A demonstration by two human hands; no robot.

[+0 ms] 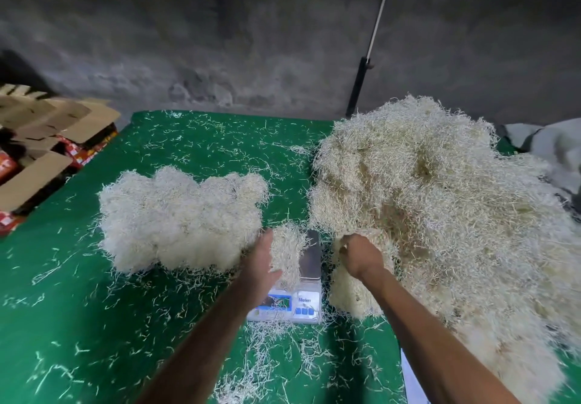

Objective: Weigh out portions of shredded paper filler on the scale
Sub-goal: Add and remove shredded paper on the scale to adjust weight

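Shredded paper filler [287, 254] in a small clump sits on the scale [303, 281], and the left hand [262, 270] lies against its left side with the fingers [267, 240] fairly straight and the thumb spread toward the display, touching rather than clenching it. The right hand [358, 257] is knuckles-up with its fingers [344, 248] curled tight into a tuft at the near edge of the big heap [440, 215], just right of the scale's steel pan. The scale's blue-and-white front panel faces the person, partly hidden by the left wrist. Left of the scale, a lower mound of filler [179, 218] rests on the green bench [63, 309], which is strewn with loose strands. Flattened cardboard boxes [47, 139] lie at the bench's far left edge.
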